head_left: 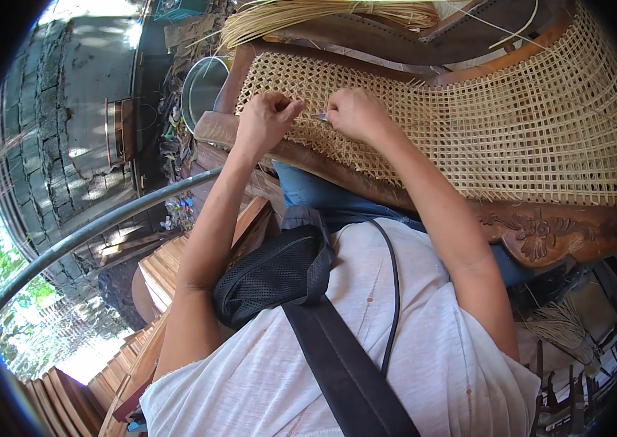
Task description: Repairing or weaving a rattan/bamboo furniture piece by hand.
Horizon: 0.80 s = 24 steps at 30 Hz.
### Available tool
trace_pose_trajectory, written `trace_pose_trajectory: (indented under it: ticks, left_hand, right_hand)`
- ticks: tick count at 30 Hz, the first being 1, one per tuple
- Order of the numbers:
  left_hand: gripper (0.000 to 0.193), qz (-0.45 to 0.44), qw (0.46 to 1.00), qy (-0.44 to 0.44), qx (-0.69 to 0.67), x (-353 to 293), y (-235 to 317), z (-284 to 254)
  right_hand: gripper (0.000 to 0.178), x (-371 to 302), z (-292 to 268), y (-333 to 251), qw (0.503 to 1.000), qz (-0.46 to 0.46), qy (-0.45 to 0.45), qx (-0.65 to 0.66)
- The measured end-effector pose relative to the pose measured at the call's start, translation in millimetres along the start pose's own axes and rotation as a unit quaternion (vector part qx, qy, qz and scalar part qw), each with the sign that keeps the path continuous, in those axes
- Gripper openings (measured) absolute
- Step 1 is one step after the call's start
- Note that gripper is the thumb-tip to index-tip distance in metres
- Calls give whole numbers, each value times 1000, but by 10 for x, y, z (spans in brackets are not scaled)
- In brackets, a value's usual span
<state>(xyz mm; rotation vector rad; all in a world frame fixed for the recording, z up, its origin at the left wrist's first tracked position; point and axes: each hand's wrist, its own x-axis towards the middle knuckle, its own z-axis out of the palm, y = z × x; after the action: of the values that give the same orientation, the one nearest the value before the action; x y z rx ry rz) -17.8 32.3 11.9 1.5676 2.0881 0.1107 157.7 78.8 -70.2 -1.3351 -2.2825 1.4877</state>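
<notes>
A curved wooden furniture frame (388,178) with woven cane webbing (469,138) lies across my lap. Over the cane's left end, my left hand (266,120) is closed, thumb against the curled fingers. Whether a strand is pinched there is too small to tell. My right hand (358,114) grips a small pointed metal tool (320,116), its tip directed left toward my left hand. Most of the tool is hidden inside the fist. The weave is tight and patterned at the left, while a more open square grid shows at the right.
A bundle of cane strands (323,18) lies beyond the frame. At the left stand a bucket (202,91) and a metal pipe (111,218). Stacked wooden pieces (68,400) sit at the lower left. Loose cane (560,324) lies at the lower right.
</notes>
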Motion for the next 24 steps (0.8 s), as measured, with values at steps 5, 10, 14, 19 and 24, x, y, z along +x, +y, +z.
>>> trace_pose_trajectory:
  ticks: [5, 10, 14, 19, 24]
  left_hand:
    - [31, -27, 999, -5, 31, 57, -62, 25]
    - [29, 16, 994, 5, 110, 109, -66, 43]
    - [30, -9, 982, 6, 186, 135, 1, 89]
    - [30, -15, 969, 9, 247, 103, 140, 191]
    - [25, 25, 981, -36, 191, 35, 120, 191]
  right_hand:
    - [19, 38, 85, -75, 999, -9, 9, -46]
    - [20, 136, 43, -219, 998, -35, 4, -50]
    - [20, 185, 17, -149, 998, -4, -53, -18]
    - [16, 250, -90, -92, 998, -22, -55, -20]
    - [31, 254, -70, -75, 996, 7, -85, -18]
